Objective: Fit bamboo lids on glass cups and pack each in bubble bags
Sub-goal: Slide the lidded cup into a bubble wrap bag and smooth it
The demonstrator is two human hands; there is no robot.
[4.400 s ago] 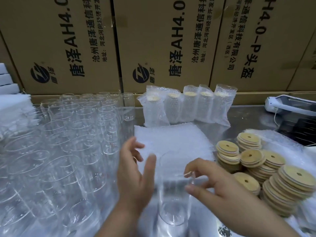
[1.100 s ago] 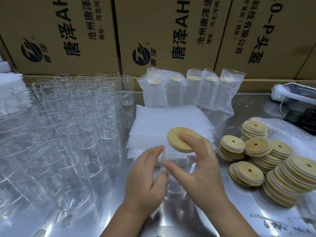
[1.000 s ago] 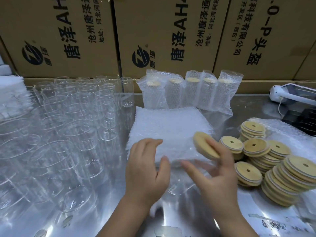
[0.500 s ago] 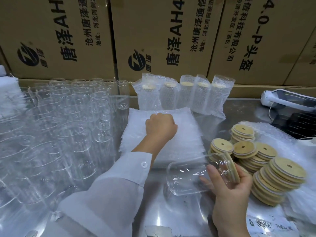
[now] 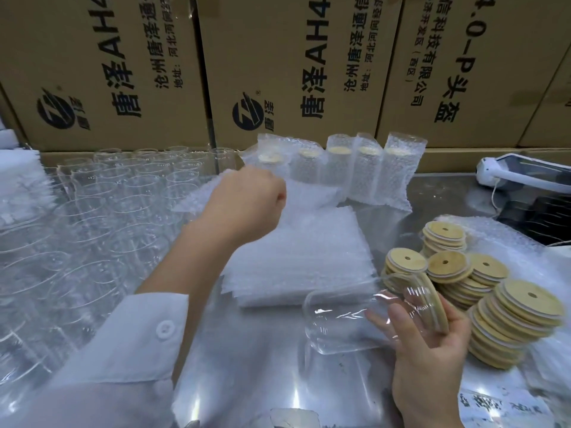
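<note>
Right hand [image 5: 432, 344] grips a glass cup [image 5: 349, 316] that lies on its side above the steel table [image 5: 262, 381], base pointing left. Fingers wrap the cup near its mouth, where a bamboo lid [image 5: 434, 301] is already seated. Left hand [image 5: 247, 208] is closed in a fist around one bubble bag [image 5: 309, 196], raised above the stack of flat bubble bags [image 5: 296, 267] at table centre. The raised bag sits up and to the left of the cup, well apart from it. Loose bamboo lid stacks [image 5: 506, 316] stand just right of the right hand. Empty glass cups [image 5: 102, 217] fill the left side. Five bagged cups [image 5: 367, 174] stand upright against the cardboard boxes [image 5: 293, 57] at the rear.
</note>
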